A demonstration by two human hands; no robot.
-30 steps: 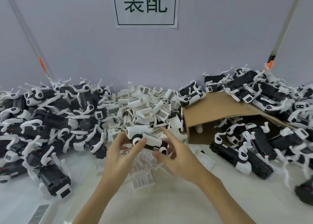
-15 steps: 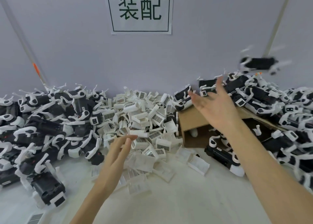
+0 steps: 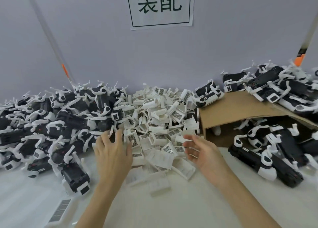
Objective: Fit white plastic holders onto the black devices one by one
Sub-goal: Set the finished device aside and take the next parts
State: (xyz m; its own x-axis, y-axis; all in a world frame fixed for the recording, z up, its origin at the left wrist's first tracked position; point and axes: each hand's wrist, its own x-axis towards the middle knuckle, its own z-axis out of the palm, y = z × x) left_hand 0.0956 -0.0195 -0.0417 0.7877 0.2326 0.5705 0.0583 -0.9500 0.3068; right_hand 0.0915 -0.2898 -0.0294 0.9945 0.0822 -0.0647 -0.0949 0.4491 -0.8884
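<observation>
At nine o'clock a heap of black devices (image 3: 56, 124) runs off frame. The left hand (image 3: 113, 152), fingers spread, palm down, perhaps touches its edge. White plastic holders (image 3: 160, 117) pile at twelve. The right hand (image 3: 204, 152) hovers, fingers loosely splayed. A cardboard box (image 3: 240, 110) at two partly hides more devices on the white table (image 3: 172, 207).

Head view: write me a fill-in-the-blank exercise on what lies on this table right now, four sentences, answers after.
1. The pile of white holders lies between the two heaps of ____ devices.
2. The cardboard box lies on the person's ____ side.
3. The left hand reaches over the edge of the left heap, holding ____.
4. The sign hangs on the ____.

Answers: black; right; nothing; wall
</observation>
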